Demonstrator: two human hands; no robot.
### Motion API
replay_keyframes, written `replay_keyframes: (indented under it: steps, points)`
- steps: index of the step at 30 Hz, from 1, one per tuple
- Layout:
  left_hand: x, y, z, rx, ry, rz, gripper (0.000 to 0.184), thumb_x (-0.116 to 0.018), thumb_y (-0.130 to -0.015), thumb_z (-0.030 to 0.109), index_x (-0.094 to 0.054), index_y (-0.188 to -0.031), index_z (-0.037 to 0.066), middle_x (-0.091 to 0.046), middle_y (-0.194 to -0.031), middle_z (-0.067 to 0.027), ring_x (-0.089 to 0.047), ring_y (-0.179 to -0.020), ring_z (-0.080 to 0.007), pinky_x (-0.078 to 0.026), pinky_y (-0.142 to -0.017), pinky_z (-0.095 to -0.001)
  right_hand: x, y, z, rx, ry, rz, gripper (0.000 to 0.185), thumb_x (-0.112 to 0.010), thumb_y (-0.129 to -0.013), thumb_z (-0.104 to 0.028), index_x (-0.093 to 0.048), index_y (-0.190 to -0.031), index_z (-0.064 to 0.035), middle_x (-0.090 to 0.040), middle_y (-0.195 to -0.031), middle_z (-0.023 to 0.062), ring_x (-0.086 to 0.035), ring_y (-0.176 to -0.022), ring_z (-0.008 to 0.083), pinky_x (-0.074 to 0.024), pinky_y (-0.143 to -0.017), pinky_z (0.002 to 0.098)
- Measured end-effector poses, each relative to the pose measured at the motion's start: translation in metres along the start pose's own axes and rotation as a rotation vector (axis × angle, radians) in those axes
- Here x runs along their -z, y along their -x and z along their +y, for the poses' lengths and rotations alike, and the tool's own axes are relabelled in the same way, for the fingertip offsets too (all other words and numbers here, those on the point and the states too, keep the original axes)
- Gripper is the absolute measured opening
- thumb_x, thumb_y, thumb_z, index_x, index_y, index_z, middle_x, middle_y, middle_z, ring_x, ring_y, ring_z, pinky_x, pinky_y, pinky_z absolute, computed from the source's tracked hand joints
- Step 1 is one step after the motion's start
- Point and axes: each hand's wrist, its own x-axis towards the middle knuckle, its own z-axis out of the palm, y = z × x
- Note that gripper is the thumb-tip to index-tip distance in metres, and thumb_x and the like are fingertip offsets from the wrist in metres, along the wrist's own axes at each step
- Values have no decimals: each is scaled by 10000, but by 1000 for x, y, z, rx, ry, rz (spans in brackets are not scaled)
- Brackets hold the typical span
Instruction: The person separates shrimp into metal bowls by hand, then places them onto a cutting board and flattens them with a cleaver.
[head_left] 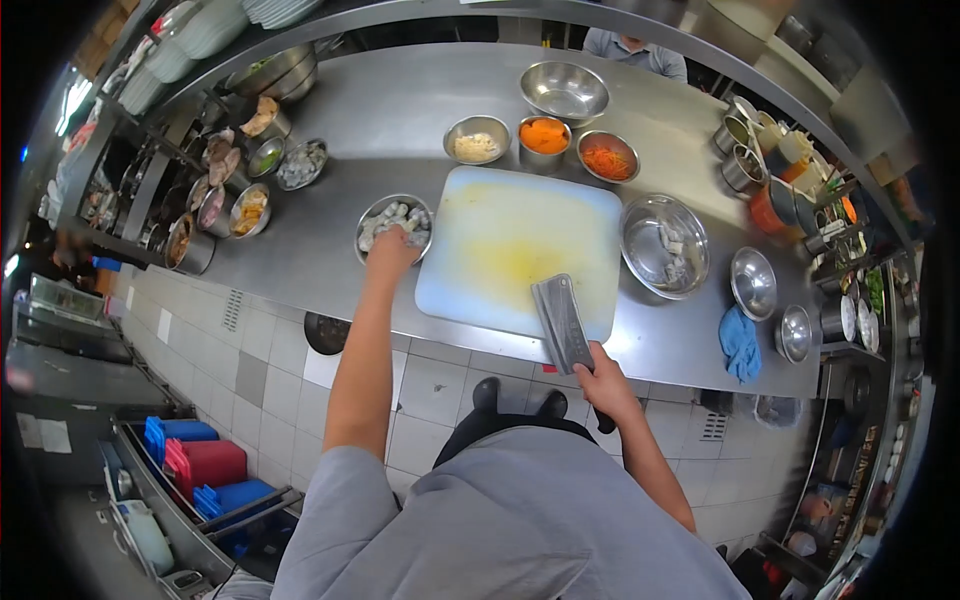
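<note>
My left hand (394,246) reaches down into a steel bowl (362,244) of pale grey-white pieces (400,216), its fingertips among them and mostly hidden. Wrapped round the dark handle of a cleaver (564,322) is my right hand (606,382). The cleaver's blade lies over the lower right part of a white cutting board (480,290) that has yellow stains in its middle. Right of the board, a wide steel bowl (640,262) holds a few pale pieces (673,255).
Behind the board stand bowls of chopped pale food (475,147), orange food (544,136) and orange shreds (608,162), plus a large steel bowl (563,90). A blue cloth (739,343) lies at the right edge. A person (635,52) is across the table.
</note>
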Motion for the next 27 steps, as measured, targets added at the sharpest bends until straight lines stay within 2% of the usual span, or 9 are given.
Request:
replay_keyframes:
  steps: [4, 6, 8, 11, 14, 16, 20, 22, 27]
  points:
    - [3, -3, -10, -62, 76, 74, 281, -777, -715, 206, -591, -863, 55, -620, -683, -112, -639, -670, -293, -504, -636, -421, 6, 10, 3, -24, -95, 22, 396, -595, -963, -140, -467, -1320, -27, -646, -720, 150, -624, -559, 231, -506, -572, 387]
    - [19, -3, 15, 59, 264, -80, 286, -764, -753, 181, -622, -958, 42, -673, -820, -138, -664, -687, -258, -540, -625, -390, 9, 14, 11, -48, -142, 42, 378, -590, -967, -131, -473, -1312, -31, -607, -713, 106, -587, -536, 189, -486, -530, 355]
    - [27, 9, 55, 203, 960, -257, 188, -698, -820, 72, -623, -988, 36, -663, -858, -90, -632, -648, -161, -520, -572, -294, 10, 16, 18, -63, -184, 54, 360, -586, -971, -122, -479, -1304, -36, -568, -705, 61, -550, -513, 147, -466, -488, 322]
    - [10, 30, 116, 87, 1050, -455, 163, -638, -862, -1, -618, -1018, 39, -656, -899, -48, -607, -644, -116, -498, -556, -240, 13, 17, 22, -62, -280, 79, 341, -574, -972, -119, -479, -1288, -33, -553, -711, 55, -532, -505, 139, -459, -477, 317]
    - [-60, 35, 137, -28, 979, -447, 213, -652, -840, 1, -623, -1046, 43, -660, -886, -73, -619, -649, -186, -518, -592, -289, 15, 15, 15, -54, -275, 104, 312, -564, -974, -116, -482, -1262, -25, -540, -701, 45, -518, -500, 133, -453, -473, 315]
    - [-87, 42, 152, -264, 512, -237, 242, -713, -842, 43, -636, -1071, 47, -687, -954, -94, -672, -834, -250, -551, -734, -346, 16, 14, 14, -49, -310, 91, 279, -552, -974, -112, -484, -1230, -21, -543, -705, 42, -513, -499, 130, -451, -472, 311]
    - [-101, 67, 165, -488, 262, -129, 357, -752, -786, 75, -648, -1128, 86, -693, -994, -121, -621, -928, -341, -517, -834, -419, 17, 11, 12, -75, -385, 70, 313, -549, -988, -111, -472, -1278, -22, -546, -695, 37, -512, -495, 126, -454, -467, 313]
    - [-97, 76, 164, -540, 307, -57, 397, -776, -788, 113, -675, -1172, 111, -689, -1014, -108, -597, -1000, -325, -498, -865, -431, 18, 8, 11, -74, -489, 0, 517, -558, -1003, -119, -380, -1485, -62, -582, -704, 47, -527, -501, 124, -462, -462, 303]
    - [-96, 68, 155, -550, 339, -166, 342, -747, -835, 107, -726, -1176, 104, -662, -987, -109, -574, -988, -324, -483, -884, -423, 13, -16, 2, -53, -576, 2, 779, -577, -1009, -112, -122, -1635, -203, -632, -737, 68, -548, -500, 126, -469, -452, 289]
